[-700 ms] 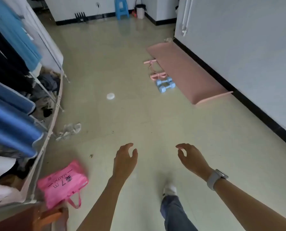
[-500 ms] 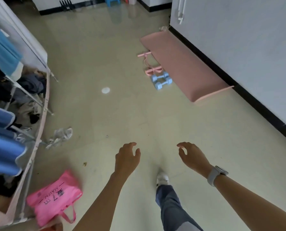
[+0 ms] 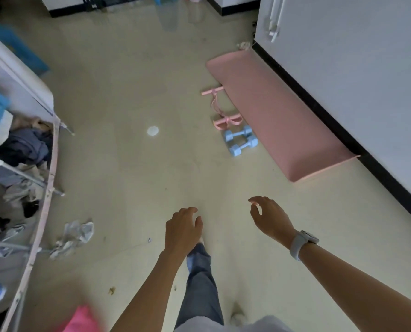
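The person steps forward and the view tips further down. The pink bag (image 3: 83,318) slides from 8 o'clock to the bottom edge at 7 o'clock, now blurred and half cut off. The crumpled grey cloth (image 3: 76,233) drops to 9 o'clock of the left hand (image 3: 181,230). The blue dumbbells (image 3: 240,141) and the pink mat (image 3: 278,121) sit lower and nearer, at 1 o'clock. A jeans leg (image 3: 199,283) now stretches ahead under the left hand, which hides its foot. A second shoe (image 3: 238,316) appears at 6 o'clock.
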Demonstrator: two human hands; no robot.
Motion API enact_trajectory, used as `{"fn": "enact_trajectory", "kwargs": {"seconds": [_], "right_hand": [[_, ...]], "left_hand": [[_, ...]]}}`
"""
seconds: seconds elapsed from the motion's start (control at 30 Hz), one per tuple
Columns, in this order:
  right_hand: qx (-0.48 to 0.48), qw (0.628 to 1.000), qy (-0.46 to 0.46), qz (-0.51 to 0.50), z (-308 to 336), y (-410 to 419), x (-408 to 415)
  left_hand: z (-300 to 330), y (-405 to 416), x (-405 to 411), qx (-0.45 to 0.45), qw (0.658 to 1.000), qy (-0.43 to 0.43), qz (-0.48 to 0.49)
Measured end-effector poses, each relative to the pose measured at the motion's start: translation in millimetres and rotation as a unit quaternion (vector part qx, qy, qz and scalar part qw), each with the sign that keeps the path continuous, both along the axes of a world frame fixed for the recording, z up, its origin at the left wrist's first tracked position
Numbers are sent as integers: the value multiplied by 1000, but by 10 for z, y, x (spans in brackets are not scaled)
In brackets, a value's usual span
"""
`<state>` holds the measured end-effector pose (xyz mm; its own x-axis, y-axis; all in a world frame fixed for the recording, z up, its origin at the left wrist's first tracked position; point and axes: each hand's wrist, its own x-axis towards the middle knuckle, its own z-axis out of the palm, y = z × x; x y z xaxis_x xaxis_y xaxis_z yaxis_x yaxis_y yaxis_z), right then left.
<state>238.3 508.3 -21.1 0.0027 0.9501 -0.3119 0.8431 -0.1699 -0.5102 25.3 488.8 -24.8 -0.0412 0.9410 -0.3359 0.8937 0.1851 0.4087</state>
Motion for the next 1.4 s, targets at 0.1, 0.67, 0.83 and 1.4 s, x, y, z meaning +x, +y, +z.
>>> {"fn": "enact_trajectory", "kwargs": {"seconds": [0.1, 0.67, 0.83, 1.4], "right_hand": [[-6, 1000, 10, -3, -106, 783, -204], [-81, 940, 125, -308, -433, 4263, -217], [-92, 897, 162, -401, -894, 5257, 215], [-186, 786, 208, -551, -4049, 7324, 922]], "left_hand": [[-133, 802, -228, -10, 1000, -11, 13], [-368, 5408, -352, -116, 987, -52, -94], [-656, 6653, 402, -134, 976, -42, -167], [-4016, 9198, 1784, -242, 913, 19, -328]]}}
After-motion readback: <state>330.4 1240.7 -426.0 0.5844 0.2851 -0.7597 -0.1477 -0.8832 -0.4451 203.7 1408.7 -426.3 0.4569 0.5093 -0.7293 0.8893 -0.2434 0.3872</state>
